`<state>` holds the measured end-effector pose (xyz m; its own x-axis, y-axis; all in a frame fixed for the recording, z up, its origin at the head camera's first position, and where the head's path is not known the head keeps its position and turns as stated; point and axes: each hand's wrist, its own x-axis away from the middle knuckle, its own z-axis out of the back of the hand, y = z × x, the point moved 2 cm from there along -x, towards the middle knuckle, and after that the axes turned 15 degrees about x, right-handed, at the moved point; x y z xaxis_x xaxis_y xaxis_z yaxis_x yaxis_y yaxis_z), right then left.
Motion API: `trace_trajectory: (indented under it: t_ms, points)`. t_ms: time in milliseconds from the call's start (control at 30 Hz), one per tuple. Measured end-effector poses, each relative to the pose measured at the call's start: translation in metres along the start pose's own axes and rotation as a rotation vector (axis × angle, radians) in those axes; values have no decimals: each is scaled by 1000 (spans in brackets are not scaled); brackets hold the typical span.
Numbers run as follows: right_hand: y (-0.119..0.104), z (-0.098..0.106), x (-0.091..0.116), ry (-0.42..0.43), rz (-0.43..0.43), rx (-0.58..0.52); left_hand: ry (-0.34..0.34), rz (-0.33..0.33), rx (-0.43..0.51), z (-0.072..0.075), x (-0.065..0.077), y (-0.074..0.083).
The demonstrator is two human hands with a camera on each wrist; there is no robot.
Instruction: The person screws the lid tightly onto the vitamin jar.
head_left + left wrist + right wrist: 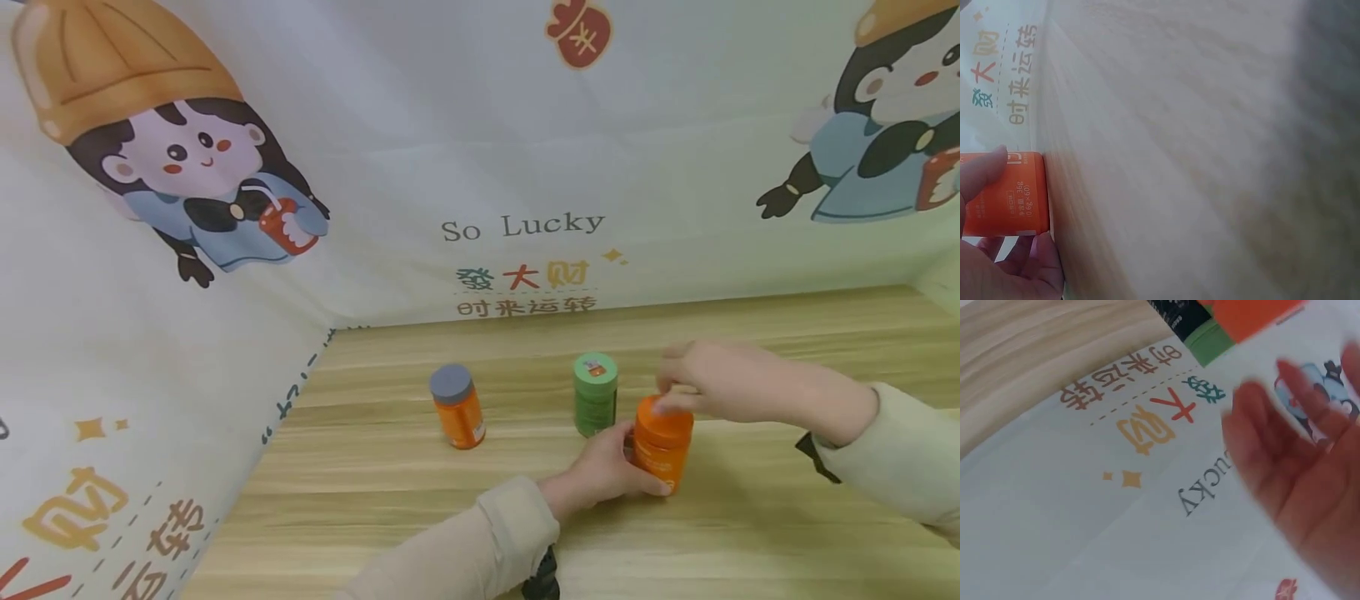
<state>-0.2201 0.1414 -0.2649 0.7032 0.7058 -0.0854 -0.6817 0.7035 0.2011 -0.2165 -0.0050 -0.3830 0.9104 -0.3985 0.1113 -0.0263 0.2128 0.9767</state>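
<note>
My left hand (pixel 602 468) grips an orange bottle (pixel 662 457) low on its body, thumb in front and fingers behind. The bottle stands upright on the wooden table, with white print on its side. Just above its orange lid (pixel 666 417) hovers my right hand (pixel 723 379), fingers loosely bent and blurred. In the right wrist view a gap shows between those fingers and the bottle. A green bottle (pixel 596 398) with a lighter green lid stands close behind my left fingers.
Further left on the table (pixel 360 500) stands a smaller orange bottle (pixel 459 412) with a grey lid. A white printed cloth (pixel 390 150) with cartoon figures and lettering hangs along the back and the left side.
</note>
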Motion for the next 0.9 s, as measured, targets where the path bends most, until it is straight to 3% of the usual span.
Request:
trace_trajectory:
  t_ms: [133, 267, 567, 700, 900]
  points:
    - [10, -6, 7, -86, 267, -108, -2, 3, -3, -4, -1, -1]
    - [15, -12, 11, -96, 335, -139, -3, 14, -1, -6, -1, -2]
    - [11, -12, 7, -66, 307, -187, -8, 8, -7, -3, 0, -1]
    - [9, -12, 4, -114, 221, -190, -12, 10, -8, -2, -1, -1]
    - [1, -14, -2, -95, 93, -126, -9, 20, 8, 0, 0, 0]
